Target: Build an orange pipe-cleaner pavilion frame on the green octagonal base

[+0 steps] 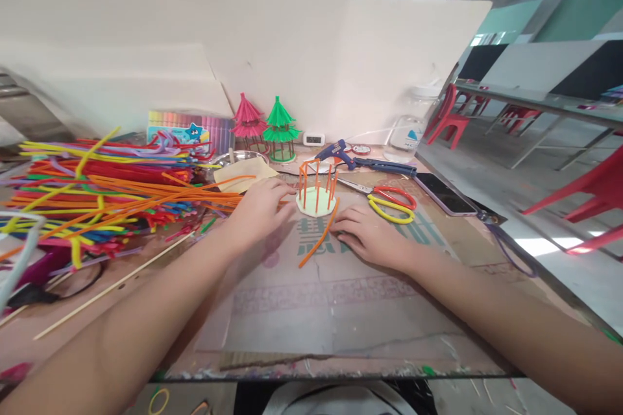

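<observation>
Orange frame (318,198) | just rt of L hand (263,207) | fwd-left of R hand (368,233)

We are facing a table (192,356), pipe-cleaner bundles (111,188) lying left of our left hand (263,207), a translucent sheet (282,321) beneath our right hand (370,233), a smartphone (445,193) farther right.

Both hands (263,207) (370,235) apart, palm-down

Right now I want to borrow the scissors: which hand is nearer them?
Right: the right hand is beside the scissors; the left hand is farther, left of the orange model.
</observation>
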### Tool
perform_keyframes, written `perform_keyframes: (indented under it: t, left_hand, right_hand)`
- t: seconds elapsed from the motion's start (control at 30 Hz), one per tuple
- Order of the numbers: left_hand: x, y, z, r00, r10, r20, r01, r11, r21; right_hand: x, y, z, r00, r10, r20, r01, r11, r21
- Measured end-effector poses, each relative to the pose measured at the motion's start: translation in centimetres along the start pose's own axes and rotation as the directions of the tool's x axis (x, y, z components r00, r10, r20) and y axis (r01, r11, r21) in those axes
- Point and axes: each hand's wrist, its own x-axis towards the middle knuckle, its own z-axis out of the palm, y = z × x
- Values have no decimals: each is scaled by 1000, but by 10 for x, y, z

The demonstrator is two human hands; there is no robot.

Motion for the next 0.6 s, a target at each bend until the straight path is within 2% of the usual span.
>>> perform_keyframes:
  t: [0.13,0.2,0.3,0.37,0.47,0.6]
  left_hand:
    - [-1,-1,20,997,-73,-2,73,995,-62]
    - [-1,-2,31,993,-119,-24,117,991,-71]
    - [-2,-3,42,981,-178,-75,173,983,-64]
    - [-4,0,43,976,-195,-100,191,980,-55]
    - [-6,11,39,983,-155,-98,152,988,-38]
    - [-10,26,37,998,-27,-58,28,1000,7]
  right_hand:
    - [1,-2,4,1000,25,-3,-25,998,60]
    - [2,-1,6,998,56,-41,-53,996,75]
    - [8,10,10,974,185,-129,-174,980,95]
    - [16,23,13,950,273,-149,-259,960,108]
    - [29,41,20,939,317,-137,-303,946,114]
    - [38,48,26,951,286,-115,-274,955,116]
